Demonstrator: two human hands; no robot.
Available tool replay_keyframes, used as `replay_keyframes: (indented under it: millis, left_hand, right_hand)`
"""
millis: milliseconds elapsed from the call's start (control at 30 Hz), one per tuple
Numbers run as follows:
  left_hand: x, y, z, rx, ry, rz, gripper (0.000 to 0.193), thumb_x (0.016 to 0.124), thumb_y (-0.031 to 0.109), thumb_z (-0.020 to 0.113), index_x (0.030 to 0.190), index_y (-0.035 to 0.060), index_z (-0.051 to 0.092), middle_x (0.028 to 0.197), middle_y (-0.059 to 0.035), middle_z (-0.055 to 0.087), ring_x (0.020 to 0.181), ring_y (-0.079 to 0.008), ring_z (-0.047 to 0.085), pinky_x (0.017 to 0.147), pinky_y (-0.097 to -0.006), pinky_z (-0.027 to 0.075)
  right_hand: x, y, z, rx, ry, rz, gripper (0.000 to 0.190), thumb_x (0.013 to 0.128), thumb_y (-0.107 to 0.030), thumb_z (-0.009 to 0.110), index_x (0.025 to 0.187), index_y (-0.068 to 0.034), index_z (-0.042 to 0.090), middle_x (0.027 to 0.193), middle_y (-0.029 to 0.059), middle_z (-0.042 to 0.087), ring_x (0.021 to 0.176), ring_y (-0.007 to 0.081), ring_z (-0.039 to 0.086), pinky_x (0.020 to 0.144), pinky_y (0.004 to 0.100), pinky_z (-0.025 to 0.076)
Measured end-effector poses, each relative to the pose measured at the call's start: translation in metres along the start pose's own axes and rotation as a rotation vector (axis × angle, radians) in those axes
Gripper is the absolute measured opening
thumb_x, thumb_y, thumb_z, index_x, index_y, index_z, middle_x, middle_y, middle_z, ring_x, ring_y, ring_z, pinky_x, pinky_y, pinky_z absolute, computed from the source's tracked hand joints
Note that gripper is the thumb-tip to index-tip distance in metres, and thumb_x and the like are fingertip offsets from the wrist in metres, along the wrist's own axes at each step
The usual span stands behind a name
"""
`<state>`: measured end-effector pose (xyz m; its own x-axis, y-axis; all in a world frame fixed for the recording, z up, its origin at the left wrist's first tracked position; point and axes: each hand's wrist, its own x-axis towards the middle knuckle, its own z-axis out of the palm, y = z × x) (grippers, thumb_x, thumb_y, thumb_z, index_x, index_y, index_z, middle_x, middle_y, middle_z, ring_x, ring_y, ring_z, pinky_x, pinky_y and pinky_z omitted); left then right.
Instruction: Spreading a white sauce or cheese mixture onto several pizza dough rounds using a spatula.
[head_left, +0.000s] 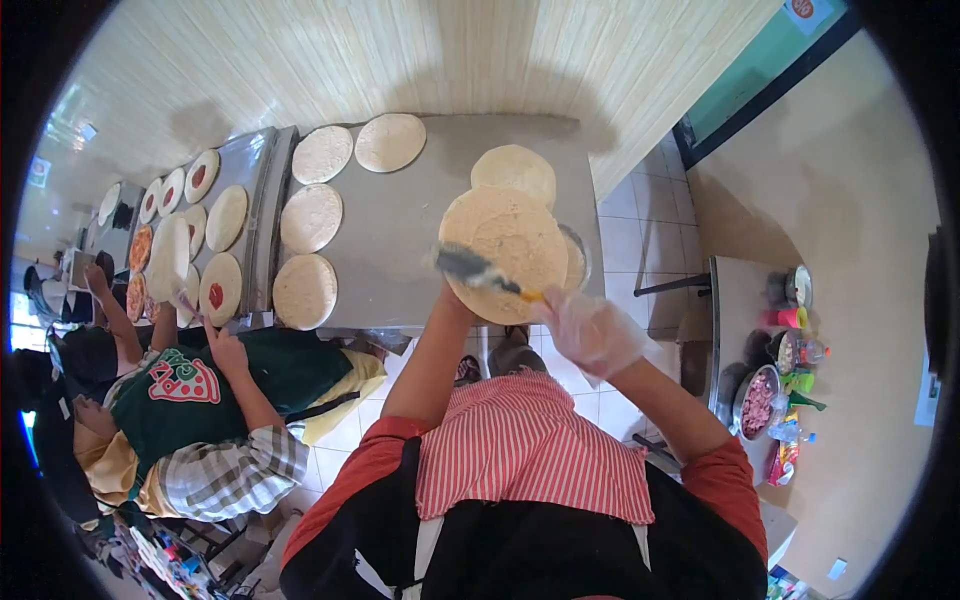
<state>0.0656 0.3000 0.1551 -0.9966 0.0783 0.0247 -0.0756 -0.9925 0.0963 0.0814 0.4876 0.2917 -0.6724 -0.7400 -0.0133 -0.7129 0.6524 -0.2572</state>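
My right hand (592, 337), in a clear plastic glove, grips the yellow handle of a brush (480, 270). The brush's dark head, blurred, lies across the left part of a round pizza base (510, 225). A pale, uneven coating shows on that base. From below, my left hand (454, 298) holds the base near the front edge of the grey table (390, 247); its fingers are hidden. Behind the held base lies another plain pizza base (517, 169). A round bowl (579, 255) is partly covered at the right.
Several pizza bases (306, 292) line the table's left and back. To the left, a co-worker (217, 397) stands at a second table (255, 172) bearing bases with red sauce. On the right, a side table (720, 315) carries a bowl of pink chopped food (757, 401), cups and bottles.
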Motion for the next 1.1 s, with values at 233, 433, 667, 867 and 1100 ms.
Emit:
replay_keyframes:
  millis: [233, 433, 667, 867, 1100]
  left_hand:
    - [0.003, 0.003, -0.007, 0.041, -0.053, 0.061, 0.064, 0.091, 0.056, 0.036, 0.140, 0.0141, 0.036, 0.138, -0.0107, 0.045, 0.122, -0.0315, 0.047, 0.098, -0.0491, 0.043]
    - [0.003, 0.012, -0.020, 0.357, 0.019, 0.143, 0.056, 0.094, 0.047, 0.041, 0.138, 0.0135, 0.038, 0.136, -0.0107, 0.047, 0.122, -0.0281, 0.049, 0.096, -0.0478, 0.046]
    - [0.017, 0.004, -0.009, 0.042, -0.033, 0.033, 0.060, 0.092, 0.051, 0.043, 0.139, 0.0139, 0.036, 0.138, -0.0095, 0.045, 0.123, -0.0279, 0.047, 0.098, -0.0481, 0.044]
    - [0.014, 0.009, -0.001, 0.171, -0.022, 0.177, 0.063, 0.091, 0.058, 0.039, 0.140, 0.0195, 0.036, 0.140, -0.0068, 0.042, 0.124, -0.0289, 0.045, 0.100, -0.0499, 0.042]
    - [0.018, 0.006, 0.021, -0.065, 0.011, 0.188, 0.062, 0.092, 0.058, 0.037, 0.140, 0.0187, 0.035, 0.140, -0.0066, 0.043, 0.124, -0.0296, 0.046, 0.099, -0.0504, 0.042]
  right_hand:
    - [0.010, 0.010, -0.019, 0.114, -0.107, 0.162, 0.030, 0.096, -0.033, 0.042, 0.090, -0.007, 0.053, 0.067, 0.0204, 0.058, 0.061, 0.0377, 0.060, 0.053, 0.0470, 0.046]
    - [-0.004, 0.008, -0.043, 0.227, -0.269, 0.220, 0.033, 0.097, -0.034, 0.041, 0.100, -0.005, 0.056, 0.076, 0.0245, 0.060, 0.069, 0.0415, 0.061, 0.062, 0.0502, 0.048]
    - [0.026, 0.041, -0.004, 0.166, -0.042, 0.517, 0.042, 0.098, -0.039, 0.036, 0.098, -0.003, 0.056, 0.078, 0.0274, 0.061, 0.076, 0.0433, 0.062, 0.068, 0.0497, 0.049]
    - [0.005, -0.005, -0.036, 0.215, -0.365, 0.170, 0.048, 0.098, -0.043, 0.032, 0.094, -0.002, 0.056, 0.074, 0.0256, 0.061, 0.072, 0.0444, 0.061, 0.065, 0.0516, 0.048]
    - [0.018, 0.053, 0.009, 0.097, 0.027, 0.468, 0.048, 0.097, -0.044, 0.033, 0.092, -0.004, 0.058, 0.073, 0.0244, 0.061, 0.069, 0.0428, 0.061, 0.063, 0.0516, 0.047]
